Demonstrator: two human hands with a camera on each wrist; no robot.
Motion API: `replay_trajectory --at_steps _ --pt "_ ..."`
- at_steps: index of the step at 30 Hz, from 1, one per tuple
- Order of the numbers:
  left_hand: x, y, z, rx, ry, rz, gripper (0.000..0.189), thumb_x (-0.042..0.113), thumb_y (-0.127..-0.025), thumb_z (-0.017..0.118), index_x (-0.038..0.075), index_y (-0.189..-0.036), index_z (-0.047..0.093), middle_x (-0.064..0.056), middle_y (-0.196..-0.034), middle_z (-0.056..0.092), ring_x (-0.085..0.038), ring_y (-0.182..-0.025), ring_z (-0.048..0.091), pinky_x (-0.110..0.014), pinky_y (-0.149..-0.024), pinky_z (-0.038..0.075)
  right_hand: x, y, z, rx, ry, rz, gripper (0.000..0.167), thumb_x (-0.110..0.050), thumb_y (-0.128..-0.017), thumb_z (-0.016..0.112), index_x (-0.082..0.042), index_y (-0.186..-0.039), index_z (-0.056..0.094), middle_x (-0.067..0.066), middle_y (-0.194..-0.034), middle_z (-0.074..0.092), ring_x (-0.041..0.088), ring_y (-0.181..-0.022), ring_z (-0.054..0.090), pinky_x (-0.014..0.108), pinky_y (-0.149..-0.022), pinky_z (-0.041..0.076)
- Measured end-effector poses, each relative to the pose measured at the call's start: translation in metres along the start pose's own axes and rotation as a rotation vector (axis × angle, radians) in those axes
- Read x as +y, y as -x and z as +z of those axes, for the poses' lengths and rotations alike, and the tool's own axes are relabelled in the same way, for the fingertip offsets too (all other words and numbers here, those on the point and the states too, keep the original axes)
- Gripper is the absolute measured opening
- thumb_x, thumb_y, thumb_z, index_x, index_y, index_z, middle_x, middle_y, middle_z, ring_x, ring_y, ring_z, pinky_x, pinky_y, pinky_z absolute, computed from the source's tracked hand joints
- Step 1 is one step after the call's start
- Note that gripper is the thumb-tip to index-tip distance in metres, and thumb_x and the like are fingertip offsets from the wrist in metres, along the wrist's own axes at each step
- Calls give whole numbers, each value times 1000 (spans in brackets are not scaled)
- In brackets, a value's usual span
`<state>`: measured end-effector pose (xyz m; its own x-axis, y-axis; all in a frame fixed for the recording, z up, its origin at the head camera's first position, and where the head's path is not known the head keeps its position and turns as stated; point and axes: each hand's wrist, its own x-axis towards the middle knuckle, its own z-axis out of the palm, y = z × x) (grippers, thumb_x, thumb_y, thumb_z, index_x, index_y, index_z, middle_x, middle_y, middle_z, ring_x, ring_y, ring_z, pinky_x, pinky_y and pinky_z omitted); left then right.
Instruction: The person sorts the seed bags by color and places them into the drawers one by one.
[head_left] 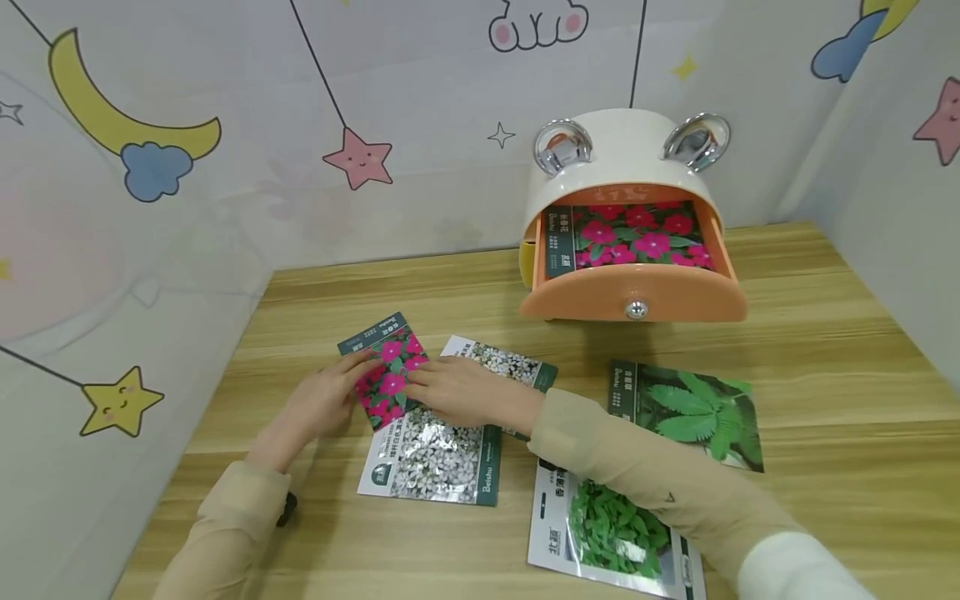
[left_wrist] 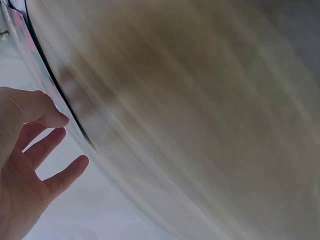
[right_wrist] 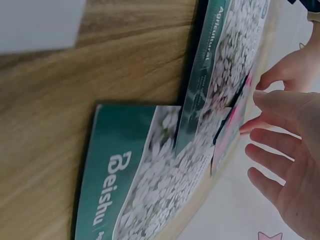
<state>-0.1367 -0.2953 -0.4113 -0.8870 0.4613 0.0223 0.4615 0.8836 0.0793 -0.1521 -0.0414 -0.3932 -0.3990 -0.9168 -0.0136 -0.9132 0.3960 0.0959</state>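
Observation:
A seed packet with pink flowers [head_left: 392, 382] lies tilted, partly over a white-flower packet [head_left: 442, 462]. My left hand [head_left: 326, 400] is at its left edge, fingertips over the printed front. In the left wrist view the thumb and fingers of that hand [left_wrist: 40, 145] are apart, near the packet's edge. From the right, my right hand [head_left: 453, 389] reaches over the white-flower packets, fingertips at the pink packet's right side. The right wrist view shows its fingers [right_wrist: 270, 160] spread. A second white-flower packet [head_left: 502, 362] lies partly under the right hand.
A white bear-eared box [head_left: 626, 137] stands at the back, its orange drawer [head_left: 585, 296] pulled out with another pink-flower packet [head_left: 637, 237] inside. Two green-leaf packets, one upper [head_left: 693, 412] and one lower [head_left: 615, 529], lie at the right, partly beneath the right sleeve [head_left: 660, 467].

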Motion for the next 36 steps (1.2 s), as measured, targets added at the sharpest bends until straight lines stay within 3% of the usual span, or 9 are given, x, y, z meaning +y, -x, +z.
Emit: replay_trajectory --at_steps 3,6,17,24,33,36 --pt "-2 -2 -1 -49 -13 -36 53 -1 -90 56 9 -141 47 -18 -147 43 -41 -125 53 -63 -93 47 -2 -6 3 -6 32 -3 43 -27 -100 48 -18 -142 47 1 -144 51 18 -135 47 33 -113 40" --pt "-4 -3 -2 -85 -25 -59 53 1 -92 54 10 -144 44 -18 -149 41 -43 -128 49 -66 -97 43 -3 -11 4 -14 60 -5 44 -29 -100 50 -19 -142 47 -1 -144 52 19 -134 48 34 -112 41" --pt "-9 -11 -6 -100 -121 -31 55 4 -89 63 6 -141 47 -21 -146 45 -40 -129 49 -62 -95 46 -4 -25 9 -63 79 14 55 -43 -98 51 -21 -147 40 1 -145 49 21 -135 46 38 -111 42" --pt "-9 -14 -7 -129 -23 -58 56 -5 -86 59 3 -140 47 -25 -145 44 -46 -116 57 -57 -93 50 -2 -31 13 -73 95 56 62 -54 -95 49 -22 -147 39 4 -143 49 22 -129 51 34 -102 50" --pt "-13 -16 -6 -161 53 -77 60 -7 -83 56 4 -141 46 -25 -147 41 -46 -121 53 -54 -94 50 -1 -34 15 -57 113 51 56 -49 -97 47 -23 -146 40 2 -139 53 22 -124 55 34 -101 51" --pt "-15 -16 -6 -189 96 -85 64 -6 -81 55 6 -143 44 -25 -149 38 -45 -122 53 -52 -92 51 -2 -34 15 -31 117 39 51 -48 -97 49 -22 -141 47 1 -132 59 20 -116 60 31 -95 54"
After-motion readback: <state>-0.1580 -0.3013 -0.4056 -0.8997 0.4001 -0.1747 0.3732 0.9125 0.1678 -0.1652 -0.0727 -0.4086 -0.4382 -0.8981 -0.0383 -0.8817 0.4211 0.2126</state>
